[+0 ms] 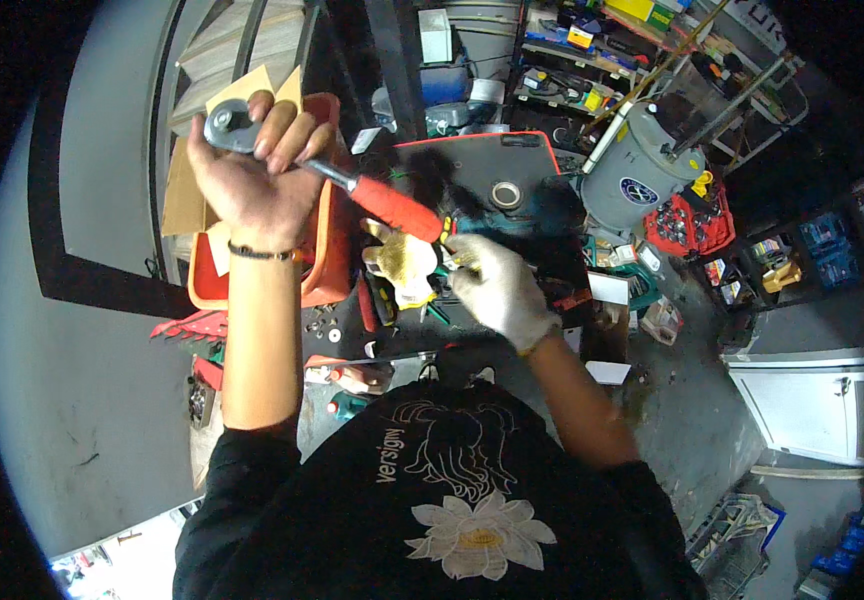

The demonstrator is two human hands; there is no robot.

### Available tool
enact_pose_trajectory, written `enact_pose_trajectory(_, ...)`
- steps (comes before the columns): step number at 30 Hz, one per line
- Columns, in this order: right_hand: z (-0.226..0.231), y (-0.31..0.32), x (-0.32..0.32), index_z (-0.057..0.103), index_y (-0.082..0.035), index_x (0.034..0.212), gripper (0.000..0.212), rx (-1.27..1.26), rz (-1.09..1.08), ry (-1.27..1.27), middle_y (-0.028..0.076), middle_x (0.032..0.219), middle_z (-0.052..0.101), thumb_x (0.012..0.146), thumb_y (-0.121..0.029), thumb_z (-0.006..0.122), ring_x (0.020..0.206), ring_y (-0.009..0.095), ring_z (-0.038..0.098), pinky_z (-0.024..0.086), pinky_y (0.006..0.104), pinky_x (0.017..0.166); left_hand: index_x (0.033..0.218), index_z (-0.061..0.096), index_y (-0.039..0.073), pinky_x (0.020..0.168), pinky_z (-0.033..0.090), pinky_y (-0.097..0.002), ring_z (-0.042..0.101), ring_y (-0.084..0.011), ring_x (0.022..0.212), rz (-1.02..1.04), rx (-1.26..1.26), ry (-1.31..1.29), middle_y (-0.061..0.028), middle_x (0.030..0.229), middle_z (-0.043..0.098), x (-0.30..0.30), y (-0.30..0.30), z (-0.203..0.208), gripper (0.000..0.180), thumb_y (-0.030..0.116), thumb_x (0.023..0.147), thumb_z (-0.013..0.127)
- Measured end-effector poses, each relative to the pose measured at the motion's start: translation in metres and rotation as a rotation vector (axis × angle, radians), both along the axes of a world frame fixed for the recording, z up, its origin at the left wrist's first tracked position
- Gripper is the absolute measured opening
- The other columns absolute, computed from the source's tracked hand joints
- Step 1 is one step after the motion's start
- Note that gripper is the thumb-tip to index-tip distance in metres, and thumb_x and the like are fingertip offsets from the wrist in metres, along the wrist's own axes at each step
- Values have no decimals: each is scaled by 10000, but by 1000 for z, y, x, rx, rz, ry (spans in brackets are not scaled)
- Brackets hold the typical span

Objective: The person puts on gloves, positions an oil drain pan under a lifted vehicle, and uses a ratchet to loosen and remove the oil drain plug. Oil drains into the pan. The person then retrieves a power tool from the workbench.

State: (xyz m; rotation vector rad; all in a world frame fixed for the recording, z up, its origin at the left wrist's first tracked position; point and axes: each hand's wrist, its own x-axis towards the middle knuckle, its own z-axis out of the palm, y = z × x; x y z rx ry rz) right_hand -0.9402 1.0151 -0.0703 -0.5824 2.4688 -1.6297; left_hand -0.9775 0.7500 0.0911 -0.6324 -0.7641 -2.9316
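Note:
My bare left hand (262,185) is raised at the upper left, its fingers closed round the head end of a ratchet wrench (397,208). The wrench slants down to the right, its red grip pointing toward my other hand. My right hand (502,290) wears a white work glove. Its fingers are pinched together by the end of the red grip; what lies between them is too small to make out. A yellow-and-white work glove (402,262) rests on the dark workbench (362,335) beneath the wrench.
An orange bin (324,255) with cardboard (182,190) stands at the left. Red-and-black hand tools (366,303) and loose metal parts (330,325) lie on the bench. A ring (505,195) sits on the dark surface behind. A grey barrel (637,165) and red basket (690,222) stand right.

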Motion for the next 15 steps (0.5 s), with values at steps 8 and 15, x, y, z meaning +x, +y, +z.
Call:
enact_pose_trajectory(8,-21,-73,-25,769,-114,903,235,805,259,627,130,971,717,826,-325,697,976,328,655,506,484,827,891,460,102,586,241,-281,264,-83,487,248,-106,-49,40,607,358,71,-24,2,479,568,1003,475)
enact_pose_trajectory(15,9,-62,-82,764,1,919,554,419,137,184,222,945,748,656,-459,925,897,381,732,574,464,829,877,440,104,631,269,-287,277,-89,506,285,-171,-65,36,585,339,97,-36,-17,513,601,999,461)
